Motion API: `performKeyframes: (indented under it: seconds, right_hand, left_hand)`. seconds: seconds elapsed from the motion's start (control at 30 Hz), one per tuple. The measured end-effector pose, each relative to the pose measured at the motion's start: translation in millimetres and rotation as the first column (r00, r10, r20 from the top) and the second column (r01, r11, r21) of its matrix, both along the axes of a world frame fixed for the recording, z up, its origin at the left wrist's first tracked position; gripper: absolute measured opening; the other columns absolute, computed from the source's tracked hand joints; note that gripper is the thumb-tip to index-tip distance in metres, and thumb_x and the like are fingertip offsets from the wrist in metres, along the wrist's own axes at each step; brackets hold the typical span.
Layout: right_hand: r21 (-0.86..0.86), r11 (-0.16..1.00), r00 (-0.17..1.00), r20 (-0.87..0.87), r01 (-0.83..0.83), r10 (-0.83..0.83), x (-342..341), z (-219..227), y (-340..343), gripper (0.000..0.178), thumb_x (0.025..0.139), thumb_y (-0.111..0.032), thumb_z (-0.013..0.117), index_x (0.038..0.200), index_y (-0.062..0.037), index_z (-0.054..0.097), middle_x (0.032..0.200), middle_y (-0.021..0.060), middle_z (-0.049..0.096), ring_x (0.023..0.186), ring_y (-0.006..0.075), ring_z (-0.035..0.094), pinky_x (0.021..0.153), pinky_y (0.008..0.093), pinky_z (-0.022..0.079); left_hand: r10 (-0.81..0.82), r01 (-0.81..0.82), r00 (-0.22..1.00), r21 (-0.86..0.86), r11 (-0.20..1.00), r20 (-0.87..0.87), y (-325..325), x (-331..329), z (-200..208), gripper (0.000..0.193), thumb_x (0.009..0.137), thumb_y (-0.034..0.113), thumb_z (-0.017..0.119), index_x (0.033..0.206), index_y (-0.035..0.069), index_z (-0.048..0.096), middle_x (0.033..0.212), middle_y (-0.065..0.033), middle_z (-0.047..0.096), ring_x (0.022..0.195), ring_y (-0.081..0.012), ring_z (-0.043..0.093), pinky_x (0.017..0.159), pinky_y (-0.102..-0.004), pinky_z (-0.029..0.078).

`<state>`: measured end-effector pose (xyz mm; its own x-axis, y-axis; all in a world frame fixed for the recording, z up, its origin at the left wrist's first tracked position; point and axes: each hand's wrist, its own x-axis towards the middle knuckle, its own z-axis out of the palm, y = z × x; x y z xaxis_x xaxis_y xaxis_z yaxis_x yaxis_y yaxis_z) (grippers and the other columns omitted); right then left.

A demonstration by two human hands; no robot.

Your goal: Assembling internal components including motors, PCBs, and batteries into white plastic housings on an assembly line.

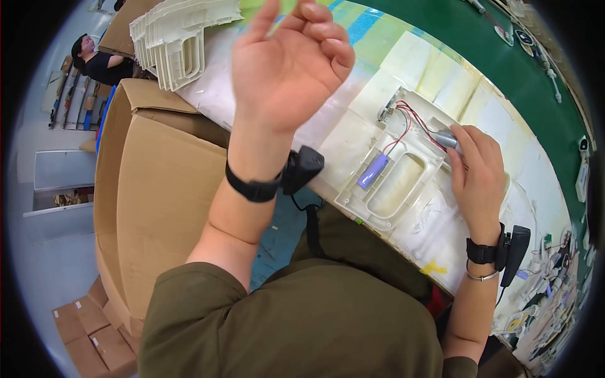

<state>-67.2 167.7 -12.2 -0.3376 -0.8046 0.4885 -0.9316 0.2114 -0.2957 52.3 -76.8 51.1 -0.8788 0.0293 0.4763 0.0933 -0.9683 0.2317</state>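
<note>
an uncovered strip of the table left passing room between the raised left hand and the white casing. leftward, the stacked casings and a cardboard box stood in the way. red wires crossed above the casing, and the right hand at the grey motor obstructed its right side.

Left of the white plastic casing, the left forearm slants up to the raised left hand, palm facing the wearer and fingers loosely curled, while the right hand lies over the casing's right edge, fingers bent.
</note>
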Motion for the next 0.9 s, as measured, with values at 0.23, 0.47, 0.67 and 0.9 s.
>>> performKeyframes:
  seconds: [0.23, 0.47, 0.67, 0.9]
  right_hand:
    - [-0.037, 0.999, 1.000, -0.008, 0.014, -0.014, -1.5, -1.2, 5.0, 0.029, 0.075, -0.003, 0.065, 0.104, -0.0064, 0.063, 0.102, 0.0096, 0.061, 0.090, 0.0280, 0.057, 0.077, 0.0352, 0.048]
    - [-0.032, 0.999, 0.999, -0.049, -0.010, 0.009, -4.4, 0.9, 2.8, 0.030, 0.076, -0.003, 0.065, 0.106, -0.0063, 0.063, 0.103, 0.0096, 0.061, 0.091, 0.0271, 0.057, 0.076, 0.0338, 0.048]
    - [-0.046, 0.999, 0.999, -0.046, 0.000, -0.003, -2.1, -0.5, 2.1, 0.029, 0.076, -0.003, 0.065, 0.105, -0.0061, 0.063, 0.101, 0.0089, 0.061, 0.090, 0.0267, 0.058, 0.074, 0.0334, 0.049]
    - [-0.037, 0.999, 0.997, -0.073, 0.009, -0.011, -3.6, -2.2, 3.4, 0.029, 0.075, -0.004, 0.066, 0.104, -0.0059, 0.063, 0.100, 0.0086, 0.061, 0.088, 0.0266, 0.058, 0.073, 0.0338, 0.049]
  left_hand:
    - [-0.046, 0.177, 0.849, 0.203, 0.963, -0.526, 40.7, 110.4, 96.4, 0.011, 0.078, 0.000, 0.052, 0.072, -0.008, 0.059, 0.074, -0.0231, 0.058, 0.063, -0.0364, 0.058, 0.050, -0.0524, 0.054]
    - [0.119, 0.233, 0.703, 0.386, 0.893, -0.701, 36.4, 135.3, 93.2, 0.013, 0.075, 0.001, 0.055, 0.074, -0.009, 0.062, 0.073, -0.0282, 0.060, 0.060, -0.0363, 0.059, 0.053, -0.0545, 0.054]
    - [0.105, 0.429, 0.459, 0.324, 0.843, -0.882, 35.0, 139.9, 92.5, 0.022, 0.083, 0.009, 0.052, 0.086, -0.008, 0.065, 0.082, -0.0263, 0.063, 0.070, -0.0395, 0.062, 0.058, -0.0550, 0.054]
    - [0.161, 0.329, 0.337, 0.276, 0.903, -0.928, 37.9, 123.4, 82.3, 0.034, 0.078, 0.022, 0.049, 0.094, -0.005, 0.061, 0.088, -0.0166, 0.061, 0.076, -0.0243, 0.057, 0.059, -0.0395, 0.045]
